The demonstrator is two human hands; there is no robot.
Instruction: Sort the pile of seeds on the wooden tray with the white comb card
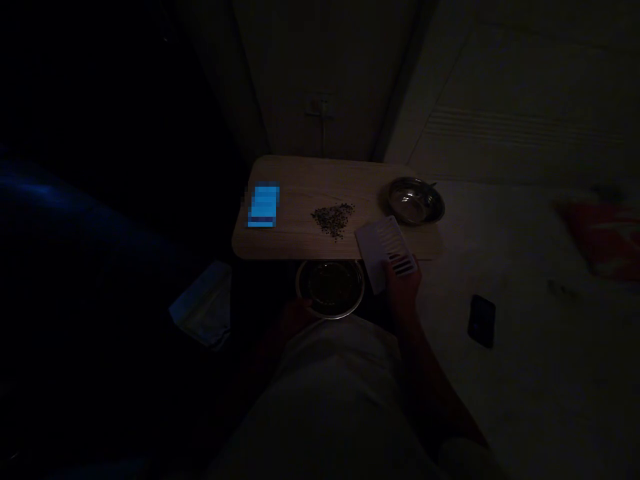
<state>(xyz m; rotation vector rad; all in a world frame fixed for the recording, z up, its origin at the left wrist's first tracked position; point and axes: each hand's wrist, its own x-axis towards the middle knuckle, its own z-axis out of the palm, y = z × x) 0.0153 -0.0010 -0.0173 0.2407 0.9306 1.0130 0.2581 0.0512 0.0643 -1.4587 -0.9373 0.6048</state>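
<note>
In the head view, the slotted tool [373, 250] is being gripped by the right hand [404, 287], its fingers being closed on the slotted side, the forearm being held forward at the front edge of the table [300, 177]. The bowl [345, 315] is being held below that edge by the left hand [299, 310], thumb at the near-left rim, other fingers being hidden. Grains [334, 219] are being supported by the table.

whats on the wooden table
A glowing blue rectangle, a scattered pile of small dark pieces and a metal bowl. The slotted white piece in the right hand hides part of the table.
</note>
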